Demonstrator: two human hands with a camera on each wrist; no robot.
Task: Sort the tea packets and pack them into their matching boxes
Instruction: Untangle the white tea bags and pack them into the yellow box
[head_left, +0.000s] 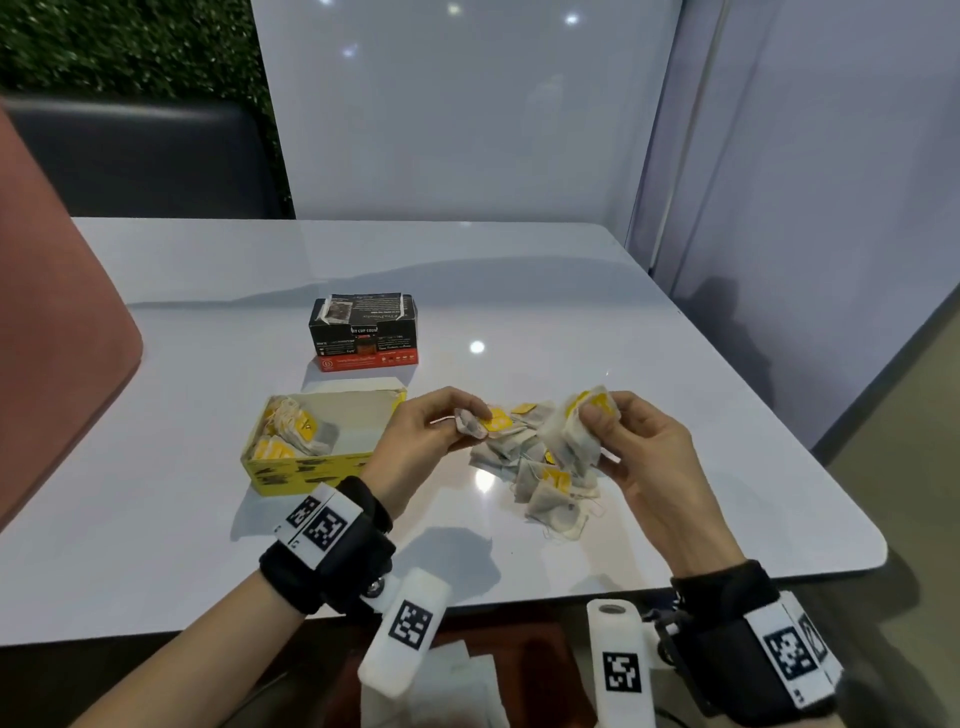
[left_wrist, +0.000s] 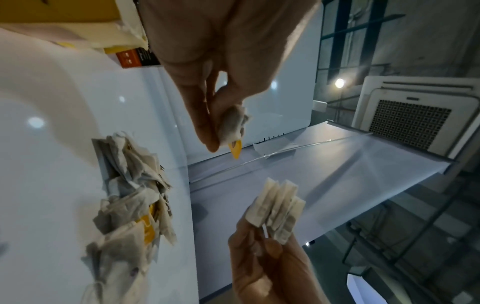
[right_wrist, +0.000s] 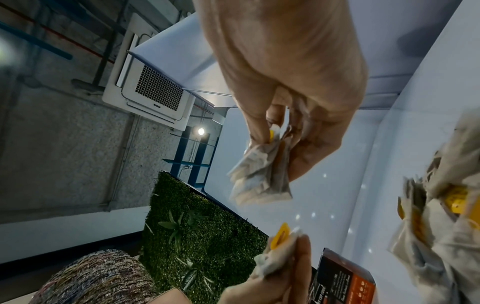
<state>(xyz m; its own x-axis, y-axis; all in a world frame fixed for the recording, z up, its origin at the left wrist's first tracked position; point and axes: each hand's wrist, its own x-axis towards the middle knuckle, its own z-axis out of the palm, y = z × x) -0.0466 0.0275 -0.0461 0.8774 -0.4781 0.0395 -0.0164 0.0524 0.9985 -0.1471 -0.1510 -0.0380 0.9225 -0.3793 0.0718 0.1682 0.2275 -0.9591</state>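
Yellow cardboard marks the open box (head_left: 291, 470) at the left, already partly filled with yellow-tagged packets and lying just beside the left hand (head_left: 415, 441). A single packet (head_left: 485, 422) is pinched between that hand's thumb and fingers, above the table (head_left: 675, 415). The loose pile (head_left: 540, 478) lies between and below both hands. A small bundle of packets (head_left: 576, 431) is gripped by the right hand (head_left: 649, 457). Gathering appears to be the step in hand; next, a short carry leftward into the yellow box seems called for. The black box (head_left: 363, 332) stands farther back, closed.
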